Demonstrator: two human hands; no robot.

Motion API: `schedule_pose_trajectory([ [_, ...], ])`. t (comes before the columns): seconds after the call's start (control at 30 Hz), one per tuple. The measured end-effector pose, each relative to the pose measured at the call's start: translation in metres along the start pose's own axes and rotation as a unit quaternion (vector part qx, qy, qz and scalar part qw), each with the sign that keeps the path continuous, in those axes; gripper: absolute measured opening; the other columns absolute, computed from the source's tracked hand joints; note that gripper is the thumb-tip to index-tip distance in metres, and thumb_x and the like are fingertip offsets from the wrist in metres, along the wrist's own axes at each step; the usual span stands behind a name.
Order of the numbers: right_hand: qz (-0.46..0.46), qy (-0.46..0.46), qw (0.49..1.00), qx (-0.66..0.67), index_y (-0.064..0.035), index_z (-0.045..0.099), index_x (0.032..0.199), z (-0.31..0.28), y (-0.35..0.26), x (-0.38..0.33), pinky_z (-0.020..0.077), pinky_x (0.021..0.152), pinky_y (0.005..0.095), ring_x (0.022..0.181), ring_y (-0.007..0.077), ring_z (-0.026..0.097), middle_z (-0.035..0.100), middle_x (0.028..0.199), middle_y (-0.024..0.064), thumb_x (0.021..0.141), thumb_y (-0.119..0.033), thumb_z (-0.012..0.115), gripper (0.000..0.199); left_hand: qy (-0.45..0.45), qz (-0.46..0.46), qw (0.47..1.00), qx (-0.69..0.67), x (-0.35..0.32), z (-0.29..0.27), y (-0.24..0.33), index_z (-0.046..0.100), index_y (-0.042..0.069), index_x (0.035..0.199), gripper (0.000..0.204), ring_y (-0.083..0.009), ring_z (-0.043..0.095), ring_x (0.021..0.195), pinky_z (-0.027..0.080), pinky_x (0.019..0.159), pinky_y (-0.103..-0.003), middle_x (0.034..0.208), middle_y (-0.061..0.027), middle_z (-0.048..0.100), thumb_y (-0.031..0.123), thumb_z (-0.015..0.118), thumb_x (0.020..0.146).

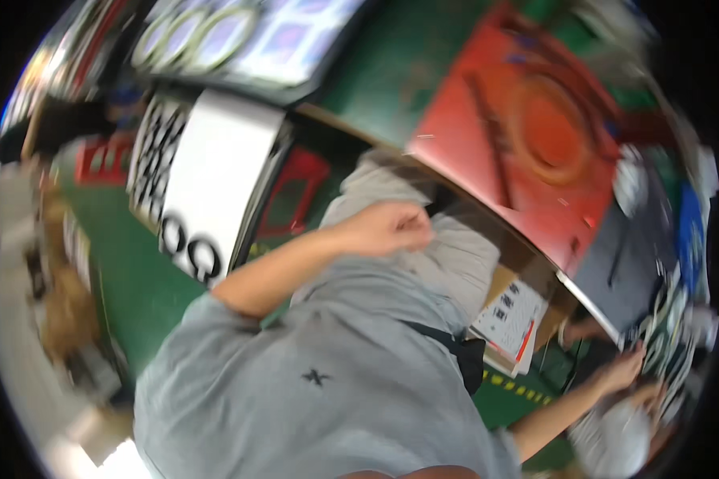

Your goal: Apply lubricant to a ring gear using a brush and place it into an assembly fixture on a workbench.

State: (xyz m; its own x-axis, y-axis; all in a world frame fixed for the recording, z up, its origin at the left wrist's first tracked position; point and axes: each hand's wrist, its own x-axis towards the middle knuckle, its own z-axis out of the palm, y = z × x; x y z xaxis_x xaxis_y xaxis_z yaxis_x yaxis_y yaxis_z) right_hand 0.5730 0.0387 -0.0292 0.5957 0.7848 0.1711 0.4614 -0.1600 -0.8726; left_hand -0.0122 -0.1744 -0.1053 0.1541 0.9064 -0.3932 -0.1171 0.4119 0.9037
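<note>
My left hand [391,228] is held in front of my waist with the fingers curled in, and nothing shows in it. Far out to the right, my right arm stretches to a bundle of pale white and green cables [669,339]. There my right hand [621,370] closes at the near side of the bundle; blur hides exactly which strands it grips. Beside it is a dark grey panel [627,247] at the right end of the bench.
A red mat [527,160] with an orange ring [550,132] covers the bench ahead. White board [216,172] with black rings stands left, near a tray [272,48] holding pale rings. Red stools [295,191] stand below. Another person in a white cap [621,439] is close at lower right.
</note>
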Motion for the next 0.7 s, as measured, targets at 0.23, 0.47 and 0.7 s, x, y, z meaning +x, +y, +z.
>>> schedule_pose_trajectory([
  [0.23,-0.143,-0.667,0.731,0.011,0.0075,0.075,0.098,0.086,-0.126,-0.187,0.0431,0.062,0.0270,0.069,0.0130,0.057,0.062,0.079,0.0064,0.099,-0.007,0.065,0.018,0.362,-0.052,0.931,-0.016,-0.050,-0.109,-0.004,0.071,0.004,0.108,0.017,-0.0119,0.065,0.077,0.053,0.071,-0.026,0.090,-0.0044,0.072,0.019,0.067,0.102],
  [0.47,-0.159,-0.800,0.578,-0.032,0.0024,0.074,0.115,0.180,-0.159,-0.300,0.0497,0.071,0.0297,0.079,0.0162,0.063,0.066,0.089,0.0104,0.104,-0.010,0.063,0.020,0.640,-0.330,0.564,0.403,-0.222,-0.202,-0.121,0.068,-0.007,0.116,0.055,-0.0431,0.070,0.110,0.056,0.097,-0.048,0.119,-0.0287,0.071,0.041,0.075,0.090],
  [0.7,-0.211,-0.791,0.574,-0.013,0.0021,0.073,0.111,0.204,-0.153,-0.321,0.0495,0.073,0.0292,0.080,0.0192,0.063,0.068,0.090,0.0127,0.104,-0.010,0.064,0.017,0.652,-0.468,0.516,0.298,-0.281,-0.123,-0.181,0.070,-0.001,0.117,0.066,-0.0468,0.062,0.120,0.050,0.103,-0.056,0.124,-0.0275,0.068,0.060,0.069,0.091],
])
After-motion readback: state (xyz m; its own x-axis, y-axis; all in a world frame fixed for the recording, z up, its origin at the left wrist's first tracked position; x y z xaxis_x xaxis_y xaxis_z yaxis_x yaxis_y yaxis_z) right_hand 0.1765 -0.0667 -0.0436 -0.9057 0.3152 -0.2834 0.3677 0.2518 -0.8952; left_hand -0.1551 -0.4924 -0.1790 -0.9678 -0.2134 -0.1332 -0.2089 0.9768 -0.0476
